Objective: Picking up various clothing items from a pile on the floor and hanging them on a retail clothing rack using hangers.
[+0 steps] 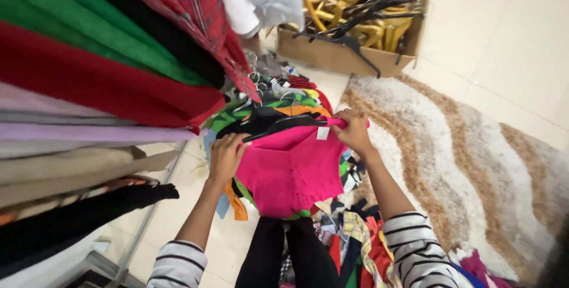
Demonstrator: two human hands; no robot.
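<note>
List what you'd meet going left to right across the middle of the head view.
Hanging clothes → left hand → pink garment → right hand → brown and white rug → tiled floor.

Both arms reach forward in striped sleeves, left hand (226, 156) and right hand (352, 131) with fingers curled closed.
</note>
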